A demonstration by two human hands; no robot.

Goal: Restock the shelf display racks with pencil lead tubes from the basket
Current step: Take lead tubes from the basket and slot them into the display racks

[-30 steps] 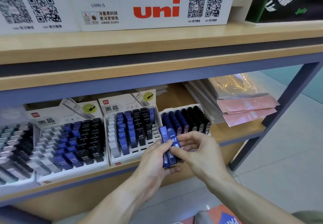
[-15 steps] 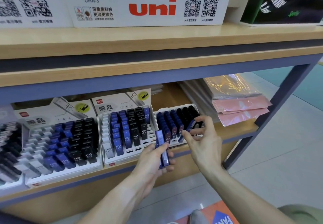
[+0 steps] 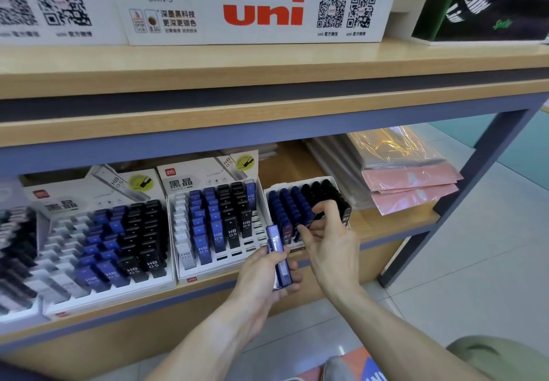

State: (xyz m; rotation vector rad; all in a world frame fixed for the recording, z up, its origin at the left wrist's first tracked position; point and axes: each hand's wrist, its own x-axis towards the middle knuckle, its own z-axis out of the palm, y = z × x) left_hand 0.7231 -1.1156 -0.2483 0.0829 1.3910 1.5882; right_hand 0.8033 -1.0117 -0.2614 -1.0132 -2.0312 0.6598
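The left hand [image 3: 261, 273] grips flat, blue plastic tubes [image 3: 279, 259] before the shelf's [image 3: 386, 223] front edge. The right hand [image 3: 329, 238] pinches one blue tube [image 3: 306, 225] in the white rack [image 3: 300, 202].

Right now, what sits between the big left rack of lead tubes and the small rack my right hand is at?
In the head view: one white rack of blue and black tubes.
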